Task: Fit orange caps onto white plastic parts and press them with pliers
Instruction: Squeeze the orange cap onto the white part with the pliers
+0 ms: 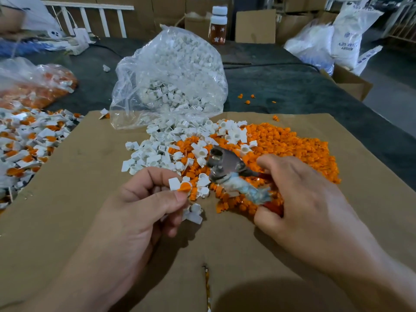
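On my feed the white part (pixel 174 183) w/ an orange cap (pixel 185 188) on it is pinched btwn thumb and forefinger of the left hand (pixel 144 208), held just above the cardboard sheet (pixel 90 176) near its ctr. The other fingers of that hand curl under. A couple more white pieces show below the thumb; I can't tell if they're held or lying on the sheet.

Just right of it are the pliers (pixel 225 164), metal head pointing up-left over the mixed parts, apart from the capped part. I can't tell if the jaws are apart or closed. The right hand (pixel 299 194) is wrapped round the handles w/ fingers curled on both. One handle is bound in pale blue-grey rag or tape, the other is red.

Behind the hands on the sheet: a heap of loose white parts (pixel 157 152) on the left and a heap of orange caps (pixel 290 149) on the right, the two mixing in the middle. A clear bag (pixel 171 70) full of white parts sits at the sheet's far edge, open end toward the heap. Far left is a pile of capped parts (pixel 29 140), and behind it a second bag (pixel 38 84) w/ orange and white pieces. A few stray caps (pixel 247 99) lie on the dark cloth (pixel 304 91) beyond the sheet. Bkgd: a bottle (pixel 217 25) w/ white lid, cardboard boxes (pixel 255 25), white sacks (pixel 346 34).
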The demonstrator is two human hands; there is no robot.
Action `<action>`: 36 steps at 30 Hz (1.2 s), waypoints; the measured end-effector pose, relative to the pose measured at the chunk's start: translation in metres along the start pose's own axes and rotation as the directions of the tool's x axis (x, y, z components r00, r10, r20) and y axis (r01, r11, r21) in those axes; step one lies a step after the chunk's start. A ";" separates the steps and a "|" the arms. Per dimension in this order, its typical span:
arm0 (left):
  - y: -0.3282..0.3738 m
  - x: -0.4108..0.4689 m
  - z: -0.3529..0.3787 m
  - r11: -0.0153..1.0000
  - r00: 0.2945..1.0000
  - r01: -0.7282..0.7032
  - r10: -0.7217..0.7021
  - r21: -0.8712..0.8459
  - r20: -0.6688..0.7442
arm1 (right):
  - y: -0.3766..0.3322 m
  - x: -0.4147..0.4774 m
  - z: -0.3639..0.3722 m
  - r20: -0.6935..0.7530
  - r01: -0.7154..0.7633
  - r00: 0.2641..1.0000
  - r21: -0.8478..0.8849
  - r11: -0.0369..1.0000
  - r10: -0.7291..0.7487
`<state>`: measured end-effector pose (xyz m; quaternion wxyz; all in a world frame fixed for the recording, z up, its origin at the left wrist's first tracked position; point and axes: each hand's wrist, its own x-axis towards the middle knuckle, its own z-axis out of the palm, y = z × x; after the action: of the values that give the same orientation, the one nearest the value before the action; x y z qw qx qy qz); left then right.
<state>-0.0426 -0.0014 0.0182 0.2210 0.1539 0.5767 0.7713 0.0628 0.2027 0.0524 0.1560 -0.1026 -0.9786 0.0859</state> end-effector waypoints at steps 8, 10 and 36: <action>0.002 -0.003 0.001 0.994 0.995 -0.102 0.101 0.049 0.010 | -0.004 -0.005 -0.005 0.021 0.177 0.984 0.082 0.981 -0.179; 0.000 -0.002 0.000 0.990 0.992 -0.127 0.126 0.064 0.017 | -0.006 -0.005 -0.006 0.035 0.211 0.976 0.078 0.974 -0.215; 0.000 -0.003 0.001 0.943 0.970 -0.241 0.241 0.231 0.030 | -0.009 -0.007 -0.010 0.121 0.230 0.963 0.092 0.969 -0.240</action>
<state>-0.0398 -0.0025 0.0184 0.1058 0.2487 0.6397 0.7195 0.0713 0.1941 0.0618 0.1041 0.0264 -0.9880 0.1112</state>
